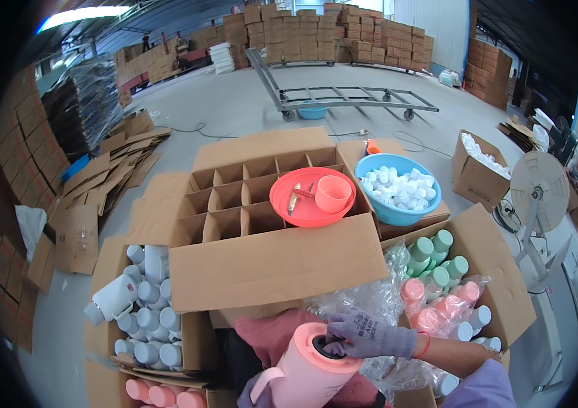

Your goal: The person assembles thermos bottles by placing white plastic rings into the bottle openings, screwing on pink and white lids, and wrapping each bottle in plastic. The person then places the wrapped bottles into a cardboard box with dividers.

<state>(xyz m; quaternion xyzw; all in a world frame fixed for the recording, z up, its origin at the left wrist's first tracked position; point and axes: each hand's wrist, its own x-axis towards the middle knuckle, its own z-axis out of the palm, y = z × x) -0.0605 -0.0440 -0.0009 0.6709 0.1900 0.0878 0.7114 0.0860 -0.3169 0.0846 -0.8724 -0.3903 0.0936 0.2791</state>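
A pink vacuum jug (306,372) leans across my lap, its open top tilted up and to the right. My left hand (260,394), in a grey-purple glove, grips it low by the handle; most of that hand is hidden behind the jug. On the rim of its mouth rests my right hand (369,334), in a matching glove, with fingers bent down onto a black stopper (326,347) set in the opening. The fingertips are partly hidden inside the mouth.
Ahead stands a divided carton (275,272) carrying a red tray (296,216) with an orange-pink cup. A blue basin (398,217) holds white caps. Cartons of light-blue jugs (149,318) are left; green bottles (421,250) and pink ones stand right. Beyond is a metal trolley (350,98).
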